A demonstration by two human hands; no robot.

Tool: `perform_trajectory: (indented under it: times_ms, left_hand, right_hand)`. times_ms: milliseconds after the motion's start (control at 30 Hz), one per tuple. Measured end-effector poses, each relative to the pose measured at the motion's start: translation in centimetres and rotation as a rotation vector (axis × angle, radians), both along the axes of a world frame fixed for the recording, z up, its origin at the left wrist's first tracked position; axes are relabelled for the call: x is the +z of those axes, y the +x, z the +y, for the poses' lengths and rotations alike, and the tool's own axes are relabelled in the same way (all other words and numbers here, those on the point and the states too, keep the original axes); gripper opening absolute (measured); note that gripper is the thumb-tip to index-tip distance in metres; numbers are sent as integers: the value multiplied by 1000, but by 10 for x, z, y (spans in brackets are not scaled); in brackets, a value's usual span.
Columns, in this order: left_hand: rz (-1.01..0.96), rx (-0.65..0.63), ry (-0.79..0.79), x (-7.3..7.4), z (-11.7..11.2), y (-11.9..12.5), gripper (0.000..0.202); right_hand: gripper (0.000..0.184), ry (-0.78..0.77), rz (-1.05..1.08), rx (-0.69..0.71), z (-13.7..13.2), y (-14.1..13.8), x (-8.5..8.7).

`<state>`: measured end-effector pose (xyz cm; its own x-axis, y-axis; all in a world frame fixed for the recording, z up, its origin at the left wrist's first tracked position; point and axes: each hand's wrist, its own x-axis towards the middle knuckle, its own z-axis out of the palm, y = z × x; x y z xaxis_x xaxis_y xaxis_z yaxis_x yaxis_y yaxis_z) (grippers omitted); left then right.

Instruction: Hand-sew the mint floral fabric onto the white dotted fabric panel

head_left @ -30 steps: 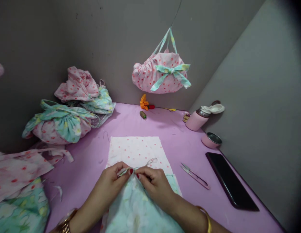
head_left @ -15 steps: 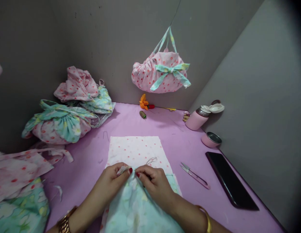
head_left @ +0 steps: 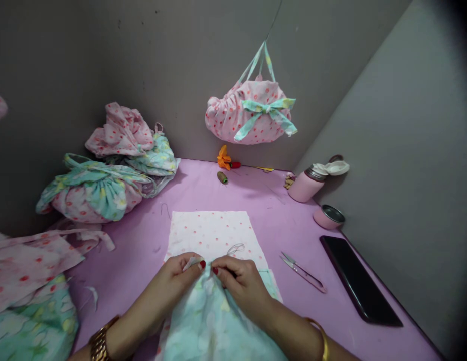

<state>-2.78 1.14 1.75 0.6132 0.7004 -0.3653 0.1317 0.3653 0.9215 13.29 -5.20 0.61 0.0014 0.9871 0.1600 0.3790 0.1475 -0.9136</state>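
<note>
A mint-green floral fabric point(head_left: 214, 321) lies in front of me, its upper edge pinched up between both hands. My left hand point(head_left: 180, 273) is closed on that edge, thumb on top, with a pale fold poking out. Close beside it, my right hand point(head_left: 239, 281) also pinches the fabric; a needle, if there is one, is hidden by the fingers. A loop of thread point(head_left: 235, 248) lies just beyond the right knuckles. Underneath is a white cloth with pink dots point(head_left: 210, 228), flat on the purple tabletop point(head_left: 293, 311).
Thread snips point(head_left: 303, 273) and a black phone point(head_left: 359, 281) lie to the right. Behind them stand a pink flask point(head_left: 306, 185) and its cup point(head_left: 329, 216). A thread spool point(head_left: 222, 177) is at the back. Sewn fabric bags point(head_left: 98, 195) pile up left; a dotted bag point(head_left: 252, 113) hangs above.
Both hands keep their pinch on the fabric with almost no movement. The whole view has shifted very slightly.
</note>
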Motion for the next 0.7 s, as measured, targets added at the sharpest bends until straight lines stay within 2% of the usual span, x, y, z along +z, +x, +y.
perform_trajectory:
  times_ms: [167,333,467,700]
  left_hand:
    - [-36,-8,-41,2,-3,1,22]
    - [-42,-25,-34,-3,-5,2,21]
    - [-35,-36,27,-9,-4,5,24]
    - [64,-22,165,-14,-7,5,21]
  right_hand:
    - [23,-9,-9,-5,0,0,0]
    - [18,-3,-86,44,-3,0,-4]
    - [23,22,-118,128,-6,-1,-6]
    - [9,11,-166,110,-4,-5,-1]
